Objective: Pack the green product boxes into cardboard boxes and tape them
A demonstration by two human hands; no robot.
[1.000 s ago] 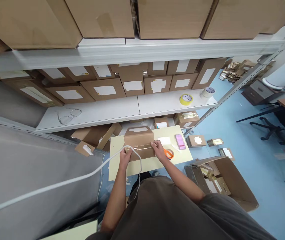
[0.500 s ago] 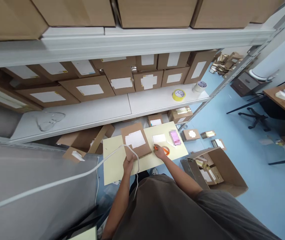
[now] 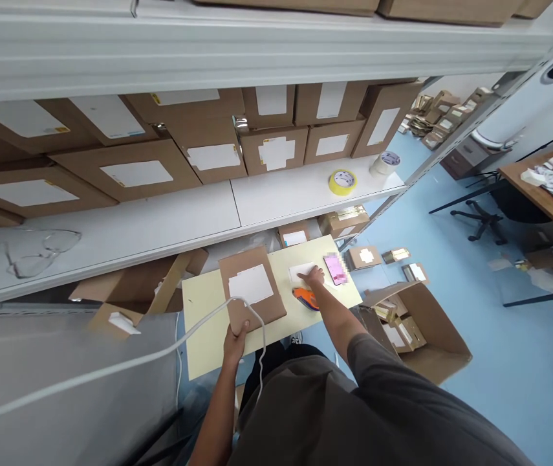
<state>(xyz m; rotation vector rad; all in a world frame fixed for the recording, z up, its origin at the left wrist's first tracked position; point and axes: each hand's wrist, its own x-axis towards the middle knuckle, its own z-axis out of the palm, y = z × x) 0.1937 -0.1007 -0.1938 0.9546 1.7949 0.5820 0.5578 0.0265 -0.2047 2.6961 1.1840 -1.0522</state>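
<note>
A flat brown cardboard box [image 3: 251, 289] with a white label on top lies on a small pale yellow table [image 3: 208, 336]. My left hand [image 3: 235, 337] grips the box's near edge, fingers closed on it. My right hand [image 3: 314, 277] reaches to the right and rests on a white label sheet [image 3: 299, 272], fingers stretched out over it. An orange tape dispenser [image 3: 305, 298] lies just under my right wrist. A pink phone [image 3: 335, 268] sits to the right of the sheet. A white cable [image 3: 111, 362] runs from the left across my left hand.
White shelving [image 3: 160, 220] holds labelled cardboard boxes, a yellow tape roll [image 3: 342, 182] and a white tape roll [image 3: 385, 162]. An open carton [image 3: 416, 330] stands on the blue floor at right, with small boxes scattered around. A desk [image 3: 542, 194] and chair base stand far right.
The box went from standing on edge with both hands on its taped seam to lying flat, label up. My right hand left it, passed the tape dispenser and reached the white sheet.
</note>
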